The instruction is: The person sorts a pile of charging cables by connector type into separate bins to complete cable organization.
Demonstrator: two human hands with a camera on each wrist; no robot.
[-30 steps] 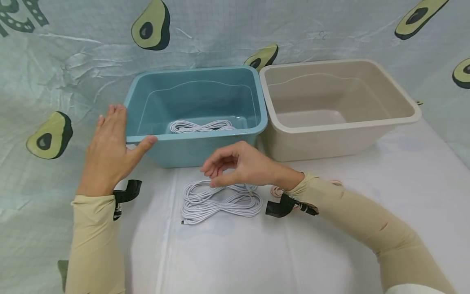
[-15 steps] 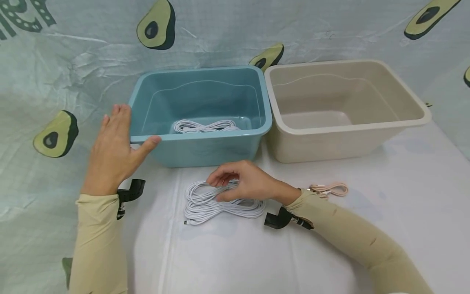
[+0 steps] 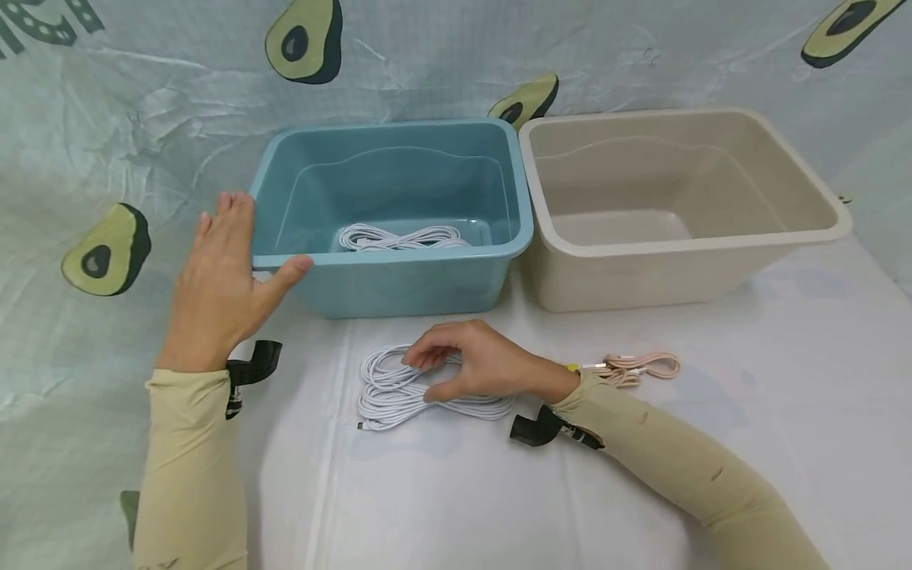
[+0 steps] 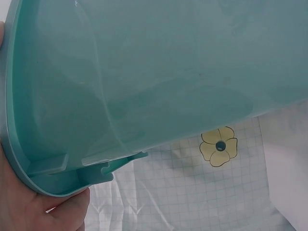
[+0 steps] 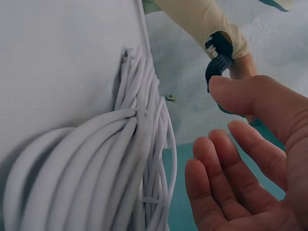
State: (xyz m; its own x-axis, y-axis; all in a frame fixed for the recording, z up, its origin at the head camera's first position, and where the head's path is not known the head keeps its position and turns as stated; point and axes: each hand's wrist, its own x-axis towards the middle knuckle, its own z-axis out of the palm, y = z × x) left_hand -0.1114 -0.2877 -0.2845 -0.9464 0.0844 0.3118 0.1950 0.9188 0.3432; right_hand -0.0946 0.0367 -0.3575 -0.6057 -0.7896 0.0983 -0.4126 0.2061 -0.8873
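Observation:
My left hand (image 3: 217, 285) rests at the left front corner of the blue bin (image 3: 399, 283), its fingers straight along the side and its thumb over the front rim. Inside that bin lies a white coiled cable (image 3: 402, 237). Just over a second, larger coil of white cable (image 3: 388, 396) on the table hovers my right hand (image 3: 484, 360), fingers and thumb loosely bent and apart. In the right wrist view this hand (image 5: 250, 168) is beside the tied cable bundle (image 5: 96, 168), a gap between them and nothing between the fingers.
A beige bin (image 3: 663, 273) stands against the blue bin's right side. A pink cable (image 3: 634, 368) lies on the white table (image 3: 456, 507), partly hidden by my right forearm. Behind the bins hangs an avocado-print sheet (image 3: 420, 59).
My right hand has moved down from near the blue bin's front to the white cable on the table. More of the pink cable shows now. My left hand keeps its place on the bin.

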